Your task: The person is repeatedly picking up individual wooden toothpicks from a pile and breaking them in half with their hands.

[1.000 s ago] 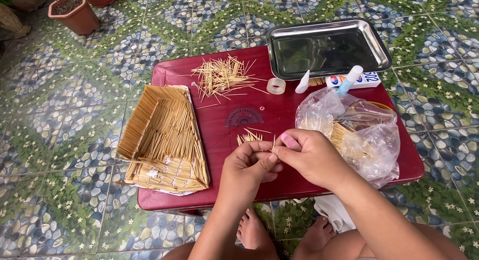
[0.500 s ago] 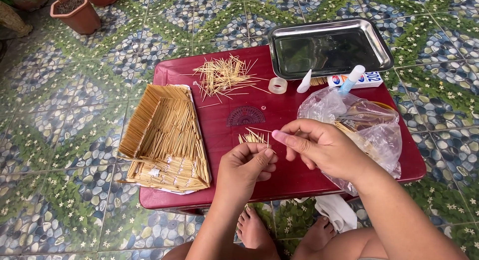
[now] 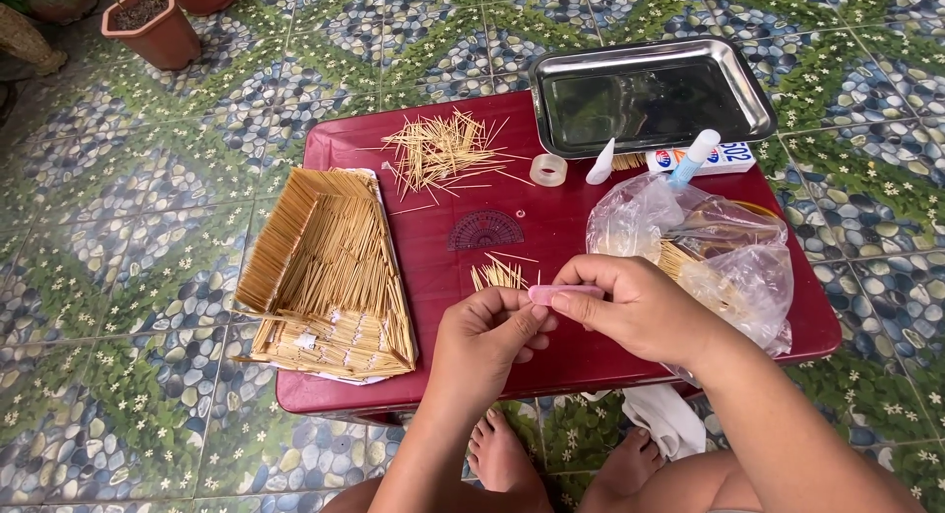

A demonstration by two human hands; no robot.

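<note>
My left hand (image 3: 487, 336) pinches a small bundle of toothpicks (image 3: 500, 274) that fans out over the red table (image 3: 551, 223). My right hand (image 3: 640, 311) holds a small flat pink object (image 3: 561, 293) between thumb and fingers, with its tip against my left fingertips. I cannot tell what kind of tool the pink object is. Both hands hover over the table's near edge, right of a trapezoid panel built of glued toothpicks (image 3: 330, 267).
A loose toothpick pile (image 3: 443, 154), a clear protractor (image 3: 485, 229), a tape roll (image 3: 548, 169), a glue bottle (image 3: 694, 157) and a metal tray (image 3: 539, 90) lie farther back. A plastic bag (image 3: 719, 242) sits right. A plant pot (image 3: 153, 26) stands far left.
My right hand drew away to the right, then came back, and the pink object now lies against my left fingertips. My left hand kept the toothpick bundle in place.
</note>
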